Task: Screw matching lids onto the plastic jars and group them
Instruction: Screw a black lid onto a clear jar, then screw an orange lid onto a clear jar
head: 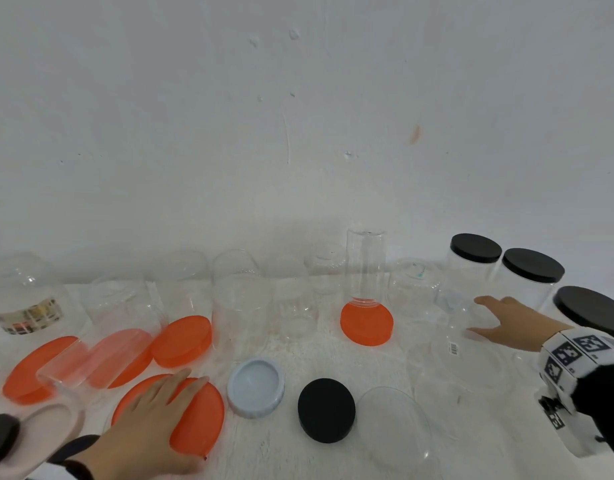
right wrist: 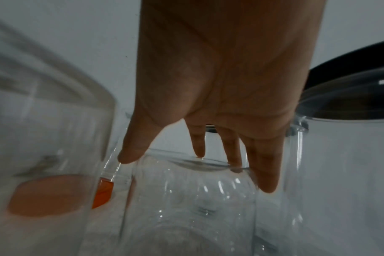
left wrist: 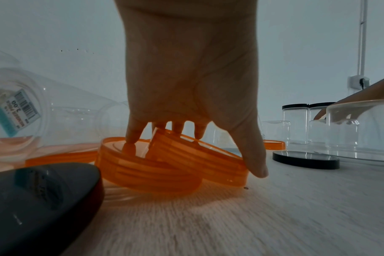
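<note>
Both hands work apart: left hand (head: 149, 415) lies spread, fingers straight, on a translucent orange round plastic lid (head: 198, 422) at the table's near edge, seemingly to lift it, while right hand (head: 506, 320), fingers extended, reaches around a clear inverted plastic jar (head: 461, 336) beside the black-lidded jars (head: 503, 268), seemingly choosing it.

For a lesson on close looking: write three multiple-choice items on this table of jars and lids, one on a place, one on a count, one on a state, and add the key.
1. What does the tall jar stand on?
A. a black lid
B. an orange lid
C. a pink tray

2. How many black-capped jars are there?
A. one
B. three
C. five

3. How does the grey lid lie?
A. hollow side up
B. screwed onto a jar
C. on its edge

Key: 1 B, the jar's base sits inside the orange disc. 2 B, three capped jars cluster at the right. 3 A, its rim rings an open hollow that faces the head camera.
</note>
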`<state>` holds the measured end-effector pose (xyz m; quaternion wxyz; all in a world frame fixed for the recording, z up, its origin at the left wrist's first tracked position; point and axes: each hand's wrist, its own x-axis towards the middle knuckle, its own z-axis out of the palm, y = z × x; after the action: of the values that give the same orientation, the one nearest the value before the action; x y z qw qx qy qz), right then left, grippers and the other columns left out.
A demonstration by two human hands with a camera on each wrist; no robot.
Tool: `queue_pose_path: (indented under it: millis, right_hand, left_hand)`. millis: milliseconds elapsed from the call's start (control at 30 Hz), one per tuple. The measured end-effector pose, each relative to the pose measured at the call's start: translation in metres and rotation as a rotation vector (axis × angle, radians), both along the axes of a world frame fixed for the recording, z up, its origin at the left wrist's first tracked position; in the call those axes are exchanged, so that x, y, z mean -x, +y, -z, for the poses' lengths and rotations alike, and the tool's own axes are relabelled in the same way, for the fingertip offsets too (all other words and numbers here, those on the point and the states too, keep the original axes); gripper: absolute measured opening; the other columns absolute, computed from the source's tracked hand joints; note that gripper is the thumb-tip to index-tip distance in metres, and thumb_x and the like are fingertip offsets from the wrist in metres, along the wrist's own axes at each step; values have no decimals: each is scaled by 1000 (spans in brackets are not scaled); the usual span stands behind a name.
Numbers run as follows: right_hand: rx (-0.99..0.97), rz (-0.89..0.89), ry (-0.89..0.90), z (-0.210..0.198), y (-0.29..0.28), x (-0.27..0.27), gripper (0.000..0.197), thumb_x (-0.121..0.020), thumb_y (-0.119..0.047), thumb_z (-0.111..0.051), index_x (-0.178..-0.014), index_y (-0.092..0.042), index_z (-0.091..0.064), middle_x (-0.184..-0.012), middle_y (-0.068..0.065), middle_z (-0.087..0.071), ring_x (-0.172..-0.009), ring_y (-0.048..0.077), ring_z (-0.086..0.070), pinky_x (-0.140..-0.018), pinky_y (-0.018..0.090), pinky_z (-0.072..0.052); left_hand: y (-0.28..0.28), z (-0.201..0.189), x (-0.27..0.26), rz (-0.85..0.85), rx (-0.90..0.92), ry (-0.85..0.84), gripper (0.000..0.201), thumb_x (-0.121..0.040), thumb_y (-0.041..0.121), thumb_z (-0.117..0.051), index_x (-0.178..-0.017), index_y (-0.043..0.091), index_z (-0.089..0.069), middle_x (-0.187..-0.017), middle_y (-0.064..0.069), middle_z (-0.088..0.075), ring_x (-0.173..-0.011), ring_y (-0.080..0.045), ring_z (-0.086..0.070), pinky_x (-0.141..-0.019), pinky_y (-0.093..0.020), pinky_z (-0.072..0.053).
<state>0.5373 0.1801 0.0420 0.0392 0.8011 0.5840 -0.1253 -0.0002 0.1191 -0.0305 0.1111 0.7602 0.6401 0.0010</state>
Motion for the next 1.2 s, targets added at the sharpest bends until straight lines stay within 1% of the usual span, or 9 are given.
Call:
queue_pose_path:
  millis: [267, 467, 633, 767, 900, 1000, 1067, 1133, 1200]
  right_hand:
    - [-66, 4, 84, -7, 2, 3, 97, -70, -64, -71, -146, -25, -25, -119, 7, -46, -110, 24, -51, -98, 37, -42]
    - [-256, 16, 216, -40, -10, 6, 100, -64, -63, -76, -145, -27, -31, -131, 10, -45, -104, 22, -47, -84, 33, -37]
    - [-411, 0, 219, -60, -22, 26, 102, -61, -58, -81, -145, -40, -25, -136, 8, -35, -124, 30, -41, -99, 46, -39]
    - [-489, -82, 292, -73, -30, 60, 103, -55, -51, -86, -140, -41, -28, -125, -1, -31, -124, 27, -39, -104, 44, -38]
    - [-450, -224, 319, -87, -41, 106, 106, -49, -58, -82, -139, -37, -29, -123, -8, -31, -119, 16, -40, -95, 35, -40]
    - [-403, -342, 338, -90, -53, 147, 111, -43, -69, -72, -138, -32, -29, -122, -12, -37, -115, 10, -40, -92, 30, -40]
    - [-356, -407, 343, -85, -61, 174, 110, -46, -65, -69, -140, -26, -27, -127, -13, -34, -116, 10, -41, -93, 26, -40]
    - [-291, -466, 356, -75, -68, 199, 111, -48, -62, -69, -141, -22, -25, -126, -15, -30, -117, 9, -40, -93, 24, -40]
    - [-220, -516, 374, -62, -76, 220, 109, -51, -60, -72, -141, -24, -23, -125, -15, -28, -113, 7, -41, -88, 20, -42]
  left_hand:
    - [-1, -3, 0, -14, 6, -24, 120, -62, 82, -57, -152, 33, 5, -159, 10, 9, -147, -10, 1, -117, -24, -7]
    - [-1, -13, -2, -29, 96, -72, 128, -51, 85, -57, -149, 41, 12, -159, 11, 7, -147, -12, -4, -118, -31, -17]
    - [-4, -26, -5, -17, 81, -209, 132, -46, 89, -56, -150, 36, 4, -157, 14, -3, -142, -7, -16, -115, -26, -24]
    - [-7, -36, -11, -37, 57, -337, 132, -42, 88, -55, -151, 30, -7, -156, 12, -11, -141, -8, -21, -113, -26, -26]
    - [-13, -47, -13, -91, 54, -495, 132, -38, 86, -55, -150, 27, -17, -153, 8, -22, -136, -9, -29, -109, -27, -30]
    - [-16, -51, -12, -146, 47, -630, 128, -37, 82, -58, -148, 29, -23, -150, 7, -29, -122, -4, -34, -99, -22, -32]
    - [-18, -54, -10, -180, 56, -722, 124, -39, 80, -62, -147, 31, -25, -148, 8, -32, -118, -3, -34, -96, -24, -33]
    - [-20, -56, -6, -203, 67, -796, 124, -38, 82, -61, -146, 34, -27, -147, 9, -34, -122, -7, -37, -97, -26, -34]
    - [-22, -55, -3, -212, 67, -838, 117, -47, 83, -65, -147, 34, -27, -150, 9, -33, -131, -13, -38, -99, -29, -35]
